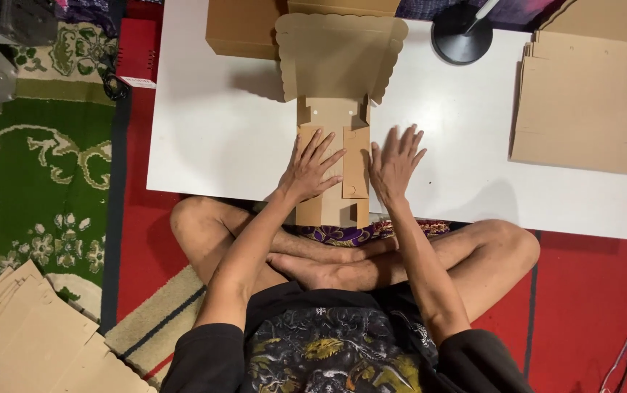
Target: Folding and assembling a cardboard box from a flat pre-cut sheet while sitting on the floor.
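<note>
Head view. Nearest the camera: dark patterned shirt (328, 349), bare forearms reaching forward, legs crossed on a red floor mat (582, 291).

Low white table (219, 131) over the knees. On it, centred at the near edge, a flat brown cardboard box blank (335, 116): wide scalloped panel at the far end, narrow strip with folded side flaps running back toward the person, its near end hanging past the table edge above the lap.

Left hand (312, 169): palm down, fingers spread wide and straight, pressed flat on the left folded flap of the blank. No grasp, nothing held, only pressing.

Right hand (395, 164): palm down, fingers spread and straight, lying flat on the table surface just beside the right edge of the narrow strip. Thumb side is close to the cardboard; cannot tell whether it touches. Nothing held.

Hands are near each other, with the right-hand folded flap of the strip between them.

Around:
- Stack of flat cardboard sheets (582, 105) on the right part of the table, well apart from the hands.
- Made-up cardboard box (244, 29) at the far edge, partly behind the scalloped panel.
- Round black lamp base (459, 40) at the far edge, with a white stem rising out of frame.
- Green patterned rug (37, 175) on the floor to the left.
- More flat cardboard pieces (30, 335) piled on the floor at lower left.
</note>
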